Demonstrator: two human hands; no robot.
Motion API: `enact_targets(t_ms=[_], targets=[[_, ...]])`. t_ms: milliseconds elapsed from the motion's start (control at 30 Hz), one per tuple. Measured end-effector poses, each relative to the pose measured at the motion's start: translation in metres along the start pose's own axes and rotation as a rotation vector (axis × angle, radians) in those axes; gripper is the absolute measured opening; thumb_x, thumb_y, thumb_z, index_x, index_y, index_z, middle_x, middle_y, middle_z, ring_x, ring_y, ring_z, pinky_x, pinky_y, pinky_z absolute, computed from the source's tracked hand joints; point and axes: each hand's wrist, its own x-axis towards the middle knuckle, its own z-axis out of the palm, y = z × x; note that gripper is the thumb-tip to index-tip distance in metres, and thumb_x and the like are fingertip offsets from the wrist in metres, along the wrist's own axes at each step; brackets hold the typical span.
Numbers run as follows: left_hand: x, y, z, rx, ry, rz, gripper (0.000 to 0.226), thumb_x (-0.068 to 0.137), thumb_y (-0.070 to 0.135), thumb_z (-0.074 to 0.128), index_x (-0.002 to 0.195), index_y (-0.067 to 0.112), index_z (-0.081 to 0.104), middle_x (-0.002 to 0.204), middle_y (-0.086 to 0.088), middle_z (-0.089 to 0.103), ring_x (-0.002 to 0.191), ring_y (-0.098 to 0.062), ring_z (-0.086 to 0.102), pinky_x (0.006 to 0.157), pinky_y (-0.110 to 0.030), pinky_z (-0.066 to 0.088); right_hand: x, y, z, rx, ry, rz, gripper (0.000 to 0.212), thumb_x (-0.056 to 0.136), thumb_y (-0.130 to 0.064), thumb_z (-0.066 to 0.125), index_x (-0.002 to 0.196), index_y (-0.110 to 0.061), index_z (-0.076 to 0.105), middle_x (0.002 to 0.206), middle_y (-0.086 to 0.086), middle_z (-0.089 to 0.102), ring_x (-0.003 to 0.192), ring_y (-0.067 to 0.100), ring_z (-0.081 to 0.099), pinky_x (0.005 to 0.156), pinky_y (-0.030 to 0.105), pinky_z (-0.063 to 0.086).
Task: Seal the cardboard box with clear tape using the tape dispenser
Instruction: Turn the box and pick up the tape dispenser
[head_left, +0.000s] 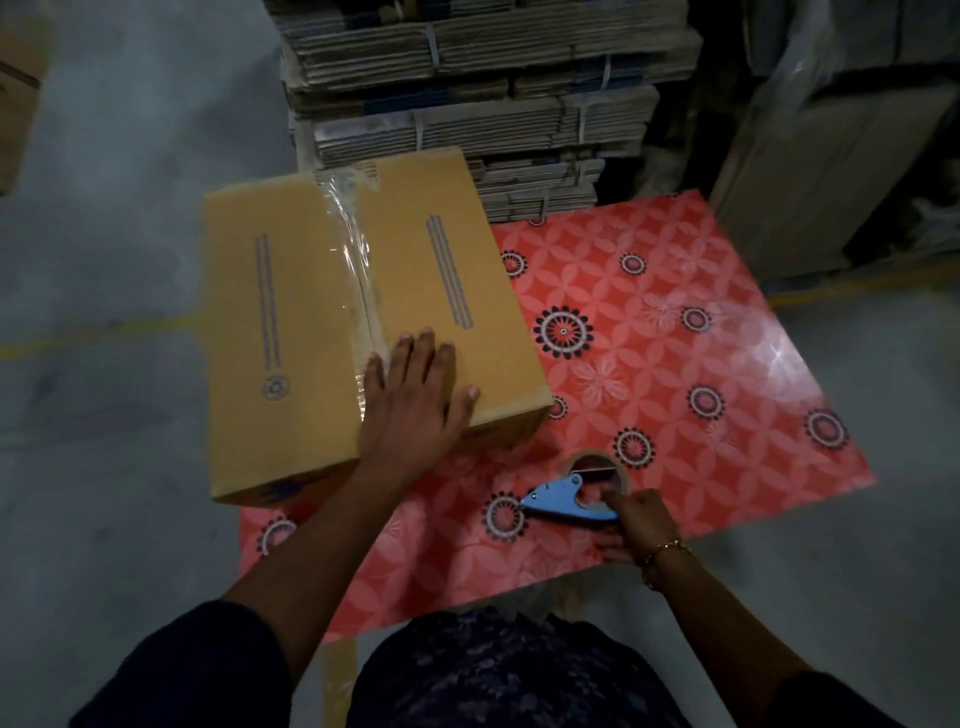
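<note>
A closed brown cardboard box (291, 322) lies on the left part of a red flowered table (675, 332), overhanging its left edge. A strip of clear tape (347, 228) runs along the box's centre seam, wrinkled at the far end. My left hand (413, 400) lies flat, fingers spread, on the near end of the box top by the seam. My right hand (636, 522) grips the handle of a blue tape dispenser (563, 499) that rests on the table near its front edge; its roll of tape (602, 467) stands just behind the hand.
Bundled stacks of flattened cardboard (467, 93) rise right behind the table. More cardboard and plastic-wrapped sheets (831, 156) stand at the back right. A brown box (18, 93) sits at the far left. Grey concrete floor (104, 467) surrounds the table.
</note>
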Motion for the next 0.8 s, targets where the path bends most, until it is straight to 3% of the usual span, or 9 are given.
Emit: enact_targets(t_ms=[100, 233, 300, 367, 467, 533, 567, 667, 800], targets=[[-0.002, -0.002, -0.002, -0.025, -0.019, -0.001, 0.067, 0.099, 0.063, 0.031, 0.151, 0.022, 0.042, 0.165, -0.005, 0.035, 0.154, -0.028, 0.028, 0.122, -0.058, 0.020, -0.012, -0.012, -0.002, 0.077, -0.025, -0.033, 0.017, 0.093, -0.014, 0.062, 0.104, -0.006, 0.053, 0.096, 0.021, 0.064, 0.063, 0.029, 0.068, 0.045, 0.029, 0.056], [0.003, -0.005, -0.005, -0.165, -0.078, -0.028, 0.075, 0.092, 0.067, 0.028, 0.149, 0.021, 0.046, 0.165, -0.005, 0.035, 0.156, -0.029, 0.024, 0.124, -0.056, 0.017, -0.035, -0.053, -0.021, 0.013, -0.057, -0.272, 0.013, 0.092, -0.002, 0.056, 0.103, -0.004, 0.063, 0.077, 0.016, 0.061, 0.043, 0.008, 0.060, 0.037, 0.021, 0.045], [0.004, 0.000, -0.009, -0.350, -0.015, -0.006, 0.068, 0.090, 0.065, 0.037, 0.130, 0.017, 0.063, 0.147, -0.009, 0.056, 0.146, -0.033, 0.040, 0.120, -0.048, 0.030, -0.050, -0.084, -0.030, 0.016, -0.150, -0.379, 0.022, 0.091, 0.002, 0.051, 0.100, -0.011, 0.067, 0.083, 0.019, 0.064, 0.052, 0.014, 0.064, 0.044, 0.026, 0.049], [0.001, 0.020, -0.023, -0.661, 0.023, -0.054, 0.055, 0.089, 0.061, 0.048, 0.108, 0.016, 0.072, 0.117, -0.005, 0.070, 0.119, -0.025, 0.060, 0.103, -0.038, 0.044, -0.071, -0.122, -0.036, 0.003, -0.255, -0.482, 0.035, 0.090, 0.003, 0.049, 0.102, -0.022, 0.069, 0.082, 0.014, 0.070, 0.063, 0.022, 0.068, 0.046, 0.028, 0.050], [-0.004, 0.062, -0.062, -1.403, -0.378, -0.440, 0.054, 0.090, 0.064, 0.057, 0.095, 0.013, 0.073, 0.094, -0.005, 0.073, 0.076, -0.018, 0.064, 0.072, -0.031, 0.045, -0.102, -0.180, -0.040, -0.046, -0.434, -0.625, 0.046, 0.091, 0.005, 0.045, 0.110, -0.030, 0.068, 0.083, 0.013, 0.072, 0.064, 0.025, 0.069, 0.042, 0.028, 0.051], [-0.007, 0.084, -0.087, -1.795, -0.759, -0.561, 0.070, 0.090, 0.069, 0.054, 0.108, 0.004, 0.073, 0.099, -0.012, 0.069, 0.078, -0.025, 0.061, 0.069, -0.034, 0.044, -0.118, -0.212, -0.037, -0.110, -0.525, -0.709, 0.042, 0.095, 0.001, 0.045, 0.112, -0.030, 0.066, 0.086, 0.011, 0.070, 0.067, 0.023, 0.067, 0.046, 0.029, 0.053], [-0.008, 0.092, -0.096, -1.886, -0.834, -0.518, 0.073, 0.091, 0.069, 0.049, 0.114, 0.004, 0.072, 0.104, -0.015, 0.071, 0.086, -0.030, 0.064, 0.074, -0.036, 0.048, -0.124, -0.224, -0.035, -0.133, -0.556, -0.746, 0.038, 0.097, -0.001, 0.046, 0.110, -0.030, 0.066, 0.086, 0.007, 0.069, 0.069, 0.021, 0.065, 0.050, 0.029, 0.053], [-0.009, 0.114, -0.119, -2.041, -0.724, -0.408, 0.055, 0.094, 0.052, 0.046, 0.112, 0.009, 0.077, 0.102, -0.018, 0.074, 0.085, -0.034, 0.073, 0.078, -0.038, 0.055, -0.143, -0.247, -0.029, -0.229, -0.577, -0.886, 0.027, 0.098, -0.003, 0.051, 0.108, -0.025, 0.063, 0.091, -0.004, 0.066, 0.077, 0.009, 0.065, 0.063, 0.027, 0.052], [-0.001, 0.134, -0.130, -2.180, -0.397, -0.540, 0.040, 0.075, 0.036, 0.058, 0.091, 0.006, 0.078, 0.081, -0.013, 0.072, 0.069, -0.028, 0.068, 0.058, -0.033, 0.057, -0.141, -0.249, -0.043, -0.169, -0.492, -0.987, 0.027, 0.097, -0.012, 0.058, 0.122, -0.020, 0.060, 0.108, -0.002, 0.069, 0.086, 0.000, 0.069, 0.073, 0.028, 0.055]])
